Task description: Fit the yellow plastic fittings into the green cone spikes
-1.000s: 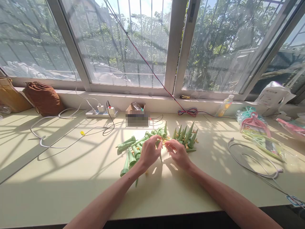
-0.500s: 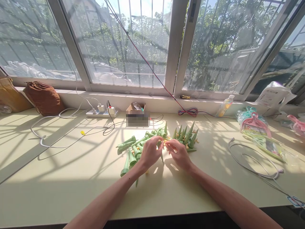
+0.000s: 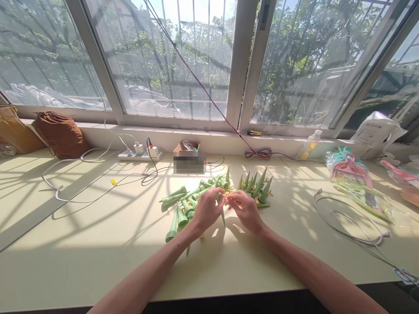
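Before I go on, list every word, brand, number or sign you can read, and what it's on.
No text is readable.
Bottle label: too small and blurred.
White package: printing too small.
Blue-and-white tag, lower right: blurred.
Small box: front pixelated.
Green cones: no lettering visible.

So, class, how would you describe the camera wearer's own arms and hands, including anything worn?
The left hand and right hand are ungloved, with no ring or watch visible. No sleeve shows on the left forearm or right forearm. One small spot marks the left forearm near the wrist.
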{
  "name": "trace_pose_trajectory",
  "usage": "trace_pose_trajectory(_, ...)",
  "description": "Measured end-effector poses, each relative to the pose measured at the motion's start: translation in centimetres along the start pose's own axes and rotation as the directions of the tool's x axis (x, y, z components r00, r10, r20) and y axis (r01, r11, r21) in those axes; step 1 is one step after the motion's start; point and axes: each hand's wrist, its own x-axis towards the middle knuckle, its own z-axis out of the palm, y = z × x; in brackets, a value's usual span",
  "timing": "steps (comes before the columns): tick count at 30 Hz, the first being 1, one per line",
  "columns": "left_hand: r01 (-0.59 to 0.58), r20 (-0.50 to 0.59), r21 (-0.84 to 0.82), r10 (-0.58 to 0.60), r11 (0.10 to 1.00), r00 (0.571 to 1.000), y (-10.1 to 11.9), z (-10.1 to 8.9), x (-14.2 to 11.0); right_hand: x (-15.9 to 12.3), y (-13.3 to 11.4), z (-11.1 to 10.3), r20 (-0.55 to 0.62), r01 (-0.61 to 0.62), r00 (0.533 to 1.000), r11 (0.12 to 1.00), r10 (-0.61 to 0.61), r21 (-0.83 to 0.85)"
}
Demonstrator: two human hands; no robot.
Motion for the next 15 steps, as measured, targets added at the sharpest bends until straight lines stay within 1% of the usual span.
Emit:
trace_pose_trajectory(6, 0.007, 0.006, 0.017, -0.008, 1.0, 1.0, -0.08, 0.07, -0.01, 0.02, -0.07, -0.04, 0.009, 0.019, 1.0, 1.0, -0.018, -0.024)
trace_pose_trajectory(11, 0.01, 0.003, 0.006, -0.01, 1.0, 1.0, -0.08, -0.01, 0.02, -0.09, 0.03, -0.1, 0.059, 0.035, 0.998, 0.998, -0.032, -0.045)
trace_pose_trajectory(15, 0.01, 0.011, -0.015, -0.01, 1.0, 1.0, -0.01, -0.09, 0.0, -0.12, 0.28, -0.06, 0.046, 0.014, 0.999, 0.999, -0.012, -0.039)
